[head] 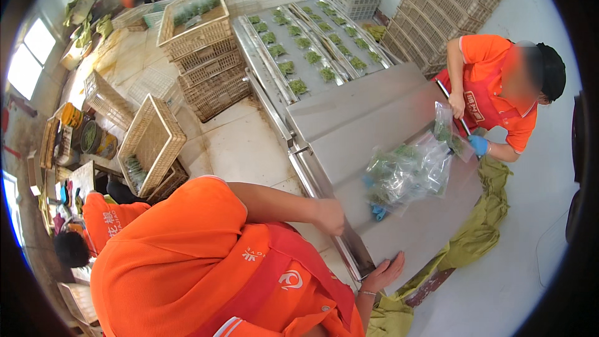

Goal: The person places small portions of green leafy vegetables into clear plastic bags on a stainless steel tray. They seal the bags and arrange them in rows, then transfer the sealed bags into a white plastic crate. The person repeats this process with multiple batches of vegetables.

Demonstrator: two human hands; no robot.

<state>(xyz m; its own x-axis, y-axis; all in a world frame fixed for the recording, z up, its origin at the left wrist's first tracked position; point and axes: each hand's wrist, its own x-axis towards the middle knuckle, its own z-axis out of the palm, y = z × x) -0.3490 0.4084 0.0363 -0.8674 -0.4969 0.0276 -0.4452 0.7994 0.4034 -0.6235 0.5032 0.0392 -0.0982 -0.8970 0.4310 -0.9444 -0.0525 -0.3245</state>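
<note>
My left hand [329,216] is a curled fist at the metal side rail of a stainless-steel table [327,150]. What lies inside its fingers is hidden. Against the table's near end, my right hand [384,273] rests with its fingers extended and nothing in it. Beyond both hands, a heap of clear plastic bags [412,173] with green plant clusters lies on the steel surface. A blue glove [378,212] pokes out from the heap's near side. Across the table, a co-worker's bare hand [456,104] and blue-gloved hand [478,144] hold a metal bar [464,126].
Rows of bagged green clusters [304,43] lie on the machine's far bed. Plastic crates [208,51] are stacked on its left; taller stacks [444,14] stand behind the co-worker. A tilted crate [152,145] and a person's orange shirt [110,217] are at left. Olive-green cloth [486,210] hangs along the right edge.
</note>
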